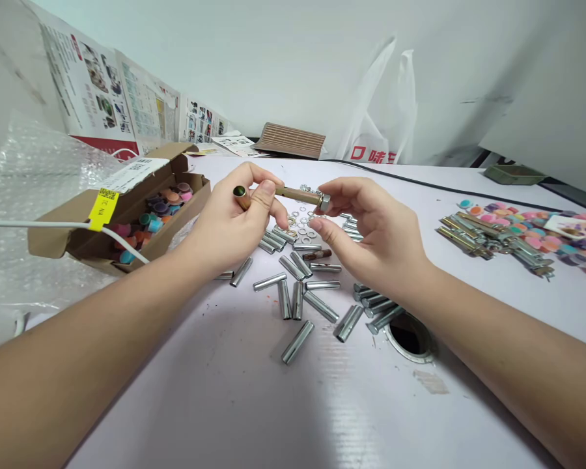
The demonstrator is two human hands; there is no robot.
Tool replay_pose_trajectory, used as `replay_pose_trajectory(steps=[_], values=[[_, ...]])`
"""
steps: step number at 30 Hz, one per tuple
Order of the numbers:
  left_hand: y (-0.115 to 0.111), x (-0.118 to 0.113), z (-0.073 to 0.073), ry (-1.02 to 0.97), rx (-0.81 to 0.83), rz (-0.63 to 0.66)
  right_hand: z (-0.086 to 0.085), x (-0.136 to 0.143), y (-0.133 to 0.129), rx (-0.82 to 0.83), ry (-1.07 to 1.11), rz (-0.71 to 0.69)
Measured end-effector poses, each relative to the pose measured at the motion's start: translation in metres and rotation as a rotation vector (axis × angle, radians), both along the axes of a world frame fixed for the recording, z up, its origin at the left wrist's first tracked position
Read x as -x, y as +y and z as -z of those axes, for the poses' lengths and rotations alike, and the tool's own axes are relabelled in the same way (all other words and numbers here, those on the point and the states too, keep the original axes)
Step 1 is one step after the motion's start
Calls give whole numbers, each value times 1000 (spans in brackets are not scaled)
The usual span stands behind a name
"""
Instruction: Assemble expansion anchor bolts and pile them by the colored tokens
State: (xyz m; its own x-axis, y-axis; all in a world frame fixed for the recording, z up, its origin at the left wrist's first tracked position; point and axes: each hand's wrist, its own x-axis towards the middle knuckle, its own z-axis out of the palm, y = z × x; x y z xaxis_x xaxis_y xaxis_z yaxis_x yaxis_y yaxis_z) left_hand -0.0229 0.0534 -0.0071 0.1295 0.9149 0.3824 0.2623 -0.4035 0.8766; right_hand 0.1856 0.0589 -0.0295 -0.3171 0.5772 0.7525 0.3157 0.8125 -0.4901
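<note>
My left hand (239, 218) pinches the left end of a brass-coloured bolt (300, 195) between thumb and index finger. A brass-coloured sleeve (243, 197) is also tucked in that hand, its round open end showing. At the bolt's right end sit washers and a silver nut (325, 202), with the fingers and thumb of my right hand (371, 228) closed around that end. Below the hands, several silver sleeves (297, 342) lie scattered on the white table (215, 404). Small washers (305, 228) are spread behind them, partly hidden by the hands.
An open cardboard box (53, 228) of coloured caps stands at left beside bubble wrap (24, 260). At right lie bolt assemblies (493, 238) and coloured caps (542, 228). A round hole (410, 335) opens near my right forearm. A plastic bag (381, 124) and black cable (420, 182) are behind.
</note>
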Motion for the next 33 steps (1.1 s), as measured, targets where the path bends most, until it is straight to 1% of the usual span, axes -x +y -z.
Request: replay_pose_trajectory(steps=[3, 7, 10, 12, 16, 18, 21, 23, 25, 27, 28, 30, 31, 33], values=[[0, -1, 0, -4, 13, 15, -1, 1, -2, -63, -20, 53], [-1, -1, 1, 10, 16, 36, -2, -1, 0, -30, -71, 125], [-1, -1, 2, 29, 18, 40, -2, -4, 3, 23, -153, 103], [-1, -1, 2, 39, 32, 46, -2, -5, 3, 28, -188, 88], [-2, -1, -1, 77, 51, 41, -8, -7, 3, -46, -226, 128], [-4, -2, -4, 147, 65, 41, -13, -8, 2, -69, -228, 152], [-8, -3, -8, 255, 95, 49, -17, -8, 0, -44, -172, 150], [-10, -4, -10, 281, 108, 32, -16, -7, -2, -23, -153, 122], [-11, -4, -11, 294, 112, 4, -16, -5, -3, -16, -179, 96], [-10, -3, -10, 301, 105, 1, -22, -5, -2, -17, -222, 102], [-10, -3, -10, 300, 103, 3, -28, -8, -1, -5, -249, 127], [-8, -2, -8, 287, 105, 4, -46, -20, 3, 73, -312, 247], [-8, -2, -7, 282, 107, -1, -56, -30, 6, 153, -348, 352], [-7, -2, -5, 286, 106, -16, -72, -59, 9, 384, -397, 619]])
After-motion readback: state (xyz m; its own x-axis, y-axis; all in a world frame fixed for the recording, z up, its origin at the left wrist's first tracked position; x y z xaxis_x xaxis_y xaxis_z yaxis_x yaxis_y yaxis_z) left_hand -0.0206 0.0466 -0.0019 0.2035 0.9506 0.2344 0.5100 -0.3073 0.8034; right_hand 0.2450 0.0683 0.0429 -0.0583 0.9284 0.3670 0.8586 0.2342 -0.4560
